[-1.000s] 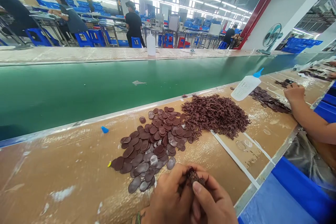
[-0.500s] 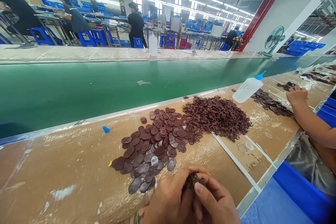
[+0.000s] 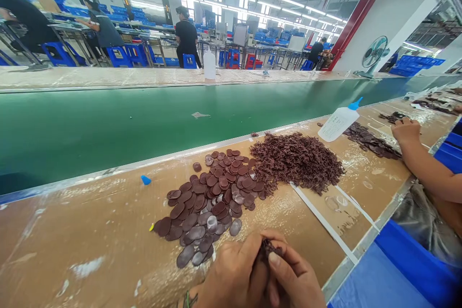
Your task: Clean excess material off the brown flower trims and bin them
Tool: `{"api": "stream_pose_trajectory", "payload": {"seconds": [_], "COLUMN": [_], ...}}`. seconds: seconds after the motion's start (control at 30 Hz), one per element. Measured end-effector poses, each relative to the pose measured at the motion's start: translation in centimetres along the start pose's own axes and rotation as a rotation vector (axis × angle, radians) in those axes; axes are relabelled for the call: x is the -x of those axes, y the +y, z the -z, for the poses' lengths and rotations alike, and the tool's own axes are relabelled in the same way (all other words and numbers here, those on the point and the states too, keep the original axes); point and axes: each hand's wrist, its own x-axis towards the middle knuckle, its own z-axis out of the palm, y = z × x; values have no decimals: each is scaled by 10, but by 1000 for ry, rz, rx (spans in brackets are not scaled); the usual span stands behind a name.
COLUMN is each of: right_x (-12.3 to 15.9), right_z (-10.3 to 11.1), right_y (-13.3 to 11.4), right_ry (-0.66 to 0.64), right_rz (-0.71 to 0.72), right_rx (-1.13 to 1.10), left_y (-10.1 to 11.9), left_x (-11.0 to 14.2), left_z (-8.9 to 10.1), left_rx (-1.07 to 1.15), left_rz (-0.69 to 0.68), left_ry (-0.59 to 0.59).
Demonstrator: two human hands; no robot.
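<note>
My left hand [image 3: 233, 267] and my right hand [image 3: 298, 274] meet at the table's near edge, both closed. Between their fingertips is a small dark brown curly piece [image 3: 269, 249], mostly covered by the fingers. My right thumb presses against it from the near side. Just beyond my left hand lies a spread-out pile of flat brown oval discs [image 3: 216, 187], some of them shiny. Against its right side rests a heap of small brown twisted bits [image 3: 299, 161], similar in colour and texture to the held piece.
A white bottle with a blue nozzle [image 3: 339, 124] leans beyond the heap. A loose blue cap [image 3: 146, 180] lies left of the discs. Past the table runs a green conveyor belt [image 3: 90, 125]. At the right, a co-worker's arm [image 3: 426, 159] reaches over another disc pile [image 3: 371, 140].
A pale scrap on the green belt has moved slightly right. My hands stay together around the curly piece, with only a slight shift in the fingers.
</note>
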Motion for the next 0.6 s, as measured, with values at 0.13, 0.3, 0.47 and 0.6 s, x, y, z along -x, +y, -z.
{"api": "stream_pose_trajectory", "payload": {"seconds": [0.13, 0.3, 0.47, 0.6], "right_x": [0, 0, -1, -3], "right_z": [0, -1, -1, 1], "right_y": [0, 1, 4, 6], "right_ry": [-6, 38, 58, 56], "right_rz": [-18, -17, -24, -29], "right_rx": [-28, -87, -189, -202], "left_y": [1, 0, -7, -11], "left_x": [-1, 0, 2, 1], "left_z": [2, 2, -2, -10], "left_rx": [5, -90, 82, -27], "left_rz": [-7, -87, -104, -133], "left_ry": [49, 111, 140, 233]}}
